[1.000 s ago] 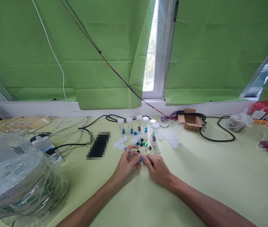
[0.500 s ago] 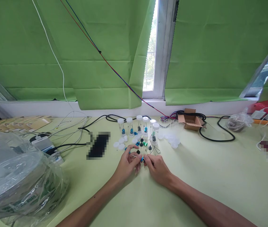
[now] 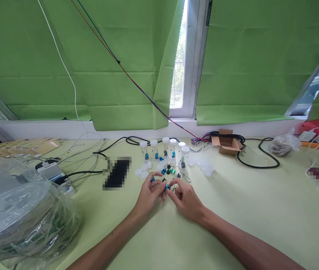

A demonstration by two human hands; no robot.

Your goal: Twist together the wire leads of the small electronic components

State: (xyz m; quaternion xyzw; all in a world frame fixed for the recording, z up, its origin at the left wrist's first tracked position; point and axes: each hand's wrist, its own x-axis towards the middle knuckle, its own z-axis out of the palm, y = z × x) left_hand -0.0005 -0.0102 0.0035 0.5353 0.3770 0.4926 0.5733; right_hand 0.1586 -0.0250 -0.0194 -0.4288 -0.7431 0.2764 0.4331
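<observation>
Part (image 3: pixel 167 186), small and blue, lies at the fingertips of both hands, above the table (image 3: pixel 159 232). The left hand (image 3: pixel 148 193) appears to pinch it; the right hand (image 3: pixel 187 197) brings thumb and index about it, whether pressing one cannot tell. The step seems fine two-handed adjustment; the next move likely calls for a steady left grip. Beyond lie black pieces (image 3: pixel 168 171), then capped vials (image 3: pixel 156 154).

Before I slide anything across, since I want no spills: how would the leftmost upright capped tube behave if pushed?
The leftmost capped tube would probably tip easily, being tall and narrow. Its round sides suggest it might roll once down.
</observation>
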